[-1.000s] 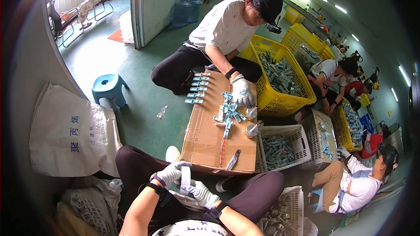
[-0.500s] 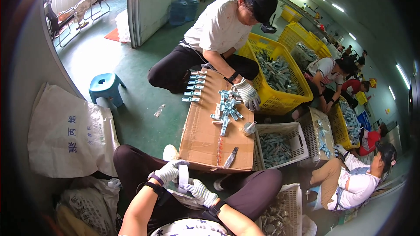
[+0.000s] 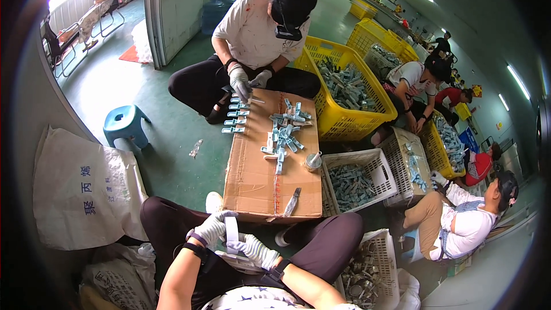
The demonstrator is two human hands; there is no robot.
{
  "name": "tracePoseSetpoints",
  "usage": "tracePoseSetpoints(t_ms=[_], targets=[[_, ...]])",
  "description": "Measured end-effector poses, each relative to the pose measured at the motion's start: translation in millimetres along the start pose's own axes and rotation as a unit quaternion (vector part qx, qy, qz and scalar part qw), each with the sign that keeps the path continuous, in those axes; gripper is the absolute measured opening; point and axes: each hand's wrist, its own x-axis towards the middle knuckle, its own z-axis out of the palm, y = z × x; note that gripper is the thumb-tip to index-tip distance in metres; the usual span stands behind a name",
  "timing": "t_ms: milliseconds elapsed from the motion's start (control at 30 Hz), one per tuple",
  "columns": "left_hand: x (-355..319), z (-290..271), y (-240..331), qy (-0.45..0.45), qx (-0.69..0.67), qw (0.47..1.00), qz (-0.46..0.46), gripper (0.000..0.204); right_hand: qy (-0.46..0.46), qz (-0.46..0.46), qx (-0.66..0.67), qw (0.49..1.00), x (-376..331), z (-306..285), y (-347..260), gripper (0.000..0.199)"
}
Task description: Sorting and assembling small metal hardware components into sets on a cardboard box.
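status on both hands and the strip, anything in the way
Left hand holding white strip near top. Right hand at its lower end, grip unclear. Box just beyond, may limit forward reach.

To the left of my left hand (image 3: 211, 228) I see a white sack (image 3: 86, 195), and farther ahead on that side a blue stool (image 3: 126, 127). Well beyond my hand are water jugs (image 3: 214, 15) and a red mat (image 3: 133, 53).
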Motion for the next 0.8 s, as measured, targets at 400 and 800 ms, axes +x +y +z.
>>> tracePoseSetpoints(t_ms=[400,800], targets=[[18.2,-13.5,-38.3,0.017,-0.126,0.991,-0.043,0.052,-0.065,-0.008,-0.532,0.844,-21.0,-18.1,-95.0,0.048],[50.2,-23.9,-80.7,0.006,-0.267,0.962,-0.065,0.005,0.416,0.100,-0.394,0.814,-21.0,-161.6,-253.8,0.052]])
